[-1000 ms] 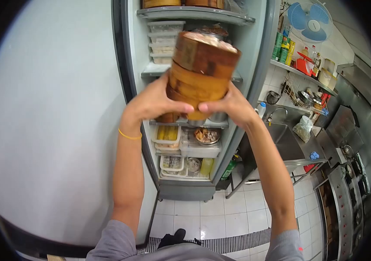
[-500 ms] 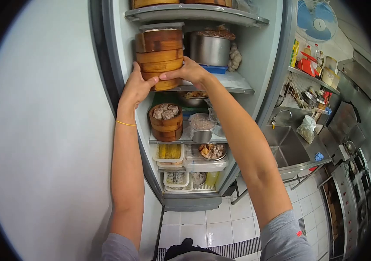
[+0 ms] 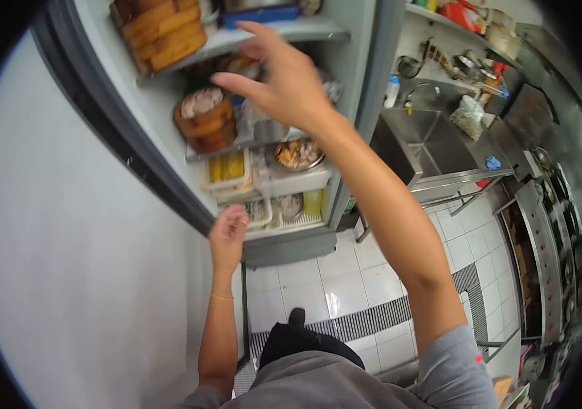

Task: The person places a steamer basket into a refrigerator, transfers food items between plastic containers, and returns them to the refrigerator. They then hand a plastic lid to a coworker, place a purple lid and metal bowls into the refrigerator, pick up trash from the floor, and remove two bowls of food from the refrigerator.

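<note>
My right hand (image 3: 284, 82) is raised in front of the fridge shelves, thumb and fingers spread, holding nothing. Behind it, the hand partly hides the middle shelf. A stack of bamboo steamers (image 3: 158, 34) stands on the upper shelf, left of my right hand and apart from it; its top is cut off by the view. On the shelf below is another bamboo steamer (image 3: 208, 126) with pale dumplings (image 3: 201, 101) in it. Lower down, my left hand (image 3: 227, 230) hovers by the fridge's left edge near a plastic tub (image 3: 258, 217), its fingers loosely curled around nothing visible.
A tub of yellow food (image 3: 227, 168) and a metal bowl of food pieces (image 3: 299, 154) sit on a lower shelf. The fridge door (image 3: 86, 238) fills the left side. A steel sink (image 3: 431, 143) and a stove (image 3: 543, 238) stand to the right over a tiled floor (image 3: 366, 279).
Both hands have let go of the bamboo steamer stack, which stays on the upper shelf. My left hand has dropped low; my right hand has pulled away and opened. The view has tilted downward.
</note>
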The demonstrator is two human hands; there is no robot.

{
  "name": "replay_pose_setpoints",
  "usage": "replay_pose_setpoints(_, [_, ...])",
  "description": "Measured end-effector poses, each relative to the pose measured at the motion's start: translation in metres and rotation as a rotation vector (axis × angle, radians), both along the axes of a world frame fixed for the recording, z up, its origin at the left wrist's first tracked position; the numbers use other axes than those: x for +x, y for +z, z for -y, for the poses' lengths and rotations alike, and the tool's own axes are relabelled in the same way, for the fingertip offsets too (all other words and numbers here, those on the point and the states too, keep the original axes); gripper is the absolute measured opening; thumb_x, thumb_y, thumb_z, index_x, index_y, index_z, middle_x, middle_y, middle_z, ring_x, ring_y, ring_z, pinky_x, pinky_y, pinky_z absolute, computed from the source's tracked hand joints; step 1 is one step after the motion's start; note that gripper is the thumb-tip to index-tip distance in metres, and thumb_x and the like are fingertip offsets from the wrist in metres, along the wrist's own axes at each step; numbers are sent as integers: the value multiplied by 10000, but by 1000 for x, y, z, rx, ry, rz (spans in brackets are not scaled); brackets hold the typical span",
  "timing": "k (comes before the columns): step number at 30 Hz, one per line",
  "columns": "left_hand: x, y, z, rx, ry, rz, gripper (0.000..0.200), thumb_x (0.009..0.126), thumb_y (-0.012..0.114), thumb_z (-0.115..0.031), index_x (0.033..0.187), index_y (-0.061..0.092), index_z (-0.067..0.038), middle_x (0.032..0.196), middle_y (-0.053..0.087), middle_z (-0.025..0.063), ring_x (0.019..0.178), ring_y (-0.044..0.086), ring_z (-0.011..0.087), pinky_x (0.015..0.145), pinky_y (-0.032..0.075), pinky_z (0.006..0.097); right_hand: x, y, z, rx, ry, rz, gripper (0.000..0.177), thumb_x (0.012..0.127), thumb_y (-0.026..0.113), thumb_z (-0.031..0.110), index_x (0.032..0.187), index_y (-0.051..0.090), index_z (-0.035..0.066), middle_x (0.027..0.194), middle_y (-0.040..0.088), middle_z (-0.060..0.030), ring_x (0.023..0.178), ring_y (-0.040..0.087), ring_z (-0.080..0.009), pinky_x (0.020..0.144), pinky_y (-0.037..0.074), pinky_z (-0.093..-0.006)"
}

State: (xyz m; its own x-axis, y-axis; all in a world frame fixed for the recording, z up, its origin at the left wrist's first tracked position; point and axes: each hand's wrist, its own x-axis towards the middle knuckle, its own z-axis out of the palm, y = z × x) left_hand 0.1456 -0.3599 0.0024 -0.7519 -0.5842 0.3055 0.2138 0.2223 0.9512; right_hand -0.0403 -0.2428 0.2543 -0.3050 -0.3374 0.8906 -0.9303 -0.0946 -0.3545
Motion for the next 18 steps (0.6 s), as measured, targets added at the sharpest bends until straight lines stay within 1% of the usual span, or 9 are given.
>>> replay_pose_setpoints(4, [18,-129,-7,129,-32,255,226,908,634,-56,1129,645,-12,929,688,54,767,632,113,688,495,234,36,-132,-117,193,-29,358,559,818,781,239,1280,542,35,945,690,-130,881,682,-254,806,525,-356])
replay_pose_setpoints(7, [-9,-173,4,288,57,493,189,909,627,-134,1073,679,-57,903,693,33,642,606,114,608,451,215,77,-288,-208,565,-253,696,496,848,747,235,1241,570,-11,945,685,-163,863,670,-292,771,525,-368])
replay_pose_setpoints(9, [-42,-206,28,429,97,592,244,919,644,-193,1136,648,-81,948,686,57,644,606,151,640,487,236,126,-408,-274,761,-384,991,468,834,757,265,1177,615,-20,941,694,-181,838,672,-299,750,528,-366])
replay_pose_setpoints(10, [-58,-221,37,435,98,607,244,919,644,-193,1136,648,-81,948,686,57,644,606,151,640,487,236,157,-438,-298,740,-372,1178,444,823,762,253,1145,628,-23,884,702,-165,789,677,-297,724,533,-360])
replay_pose_setpoints(11, [-74,-234,45,715,180,590,264,917,660,-241,1119,630,-74,976,659,71,765,628,180,676,523,280,185,-472,-323,779,-387,1226,401,813,779,208,1107,659,-37,899,713,-148,815,682,-221,750,534,-332])
replay_pose_setpoints(12, [-89,-246,52,994,265,562,298,915,676,-289,1101,611,-66,1005,632,85,886,651,209,713,558,323,208,-495,-337,825,-413,1384,373,804,780,191,1085,673,-30,929,719,-159,855,694,-218,762,537,-326])
replay_pose_setpoints(15, [-115,-278,66,1027,405,454,375,930,664,-308,1202,548,-77,1109,599,113,975,642,275,782,556,347,229,-516,-330,865,-422,1467,366,787,784,180,1078,679,-15,971,711,-181,910,699,-255,782,541,-349])
replay_pose_setpoints(17, [-120,-287,75,1025,391,387,356,954,633,-276,1210,529,-51,1123,602,139,1031,635,309,872,560,385,207,-538,-296,938,-349,1378,381,796,772,216,1088,674,-7,973,705,-183,927,693,-284,792,538,-362])
replay_pose_setpoints(18, [-121,-282,80,1053,371,286,349,967,613,-254,1216,513,-31,1131,600,153,1060,626,318,906,555,415,185,-545,-270,1036,-298,1125,425,815,748,258,1124,654,-18,992,696,-190,924,685,-308,804,535,-375])
